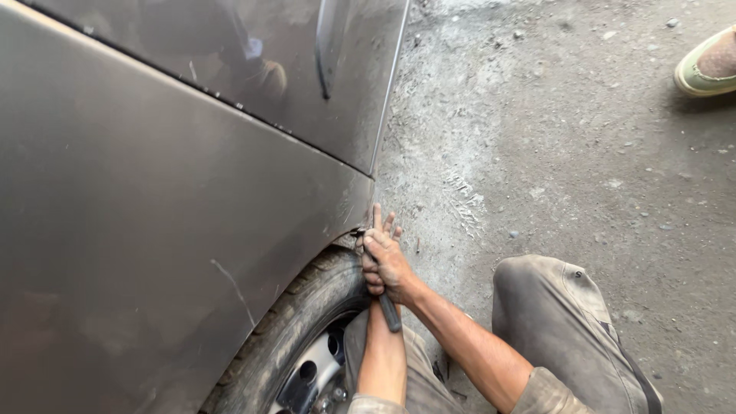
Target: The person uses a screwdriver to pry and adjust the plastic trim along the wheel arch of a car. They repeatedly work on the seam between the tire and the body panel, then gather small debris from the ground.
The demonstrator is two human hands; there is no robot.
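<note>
Dusty concrete floor [552, 153], grey car body panel [153, 230] at left. Dark-handled tool [389, 310] at wheel-arch edge above tyre [307, 314], clamped in right hand [391, 261]; left hand [371, 277] wrapped on it just beneath, touching. Someone's shoe [705, 65] far corner.

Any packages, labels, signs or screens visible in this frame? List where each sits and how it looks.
None in view. The frame shows only a grey car panel, a tyre, both hands on a dark tool at the wheel arch edge, dusty concrete floor, and another person's shoe at the top right.
</note>
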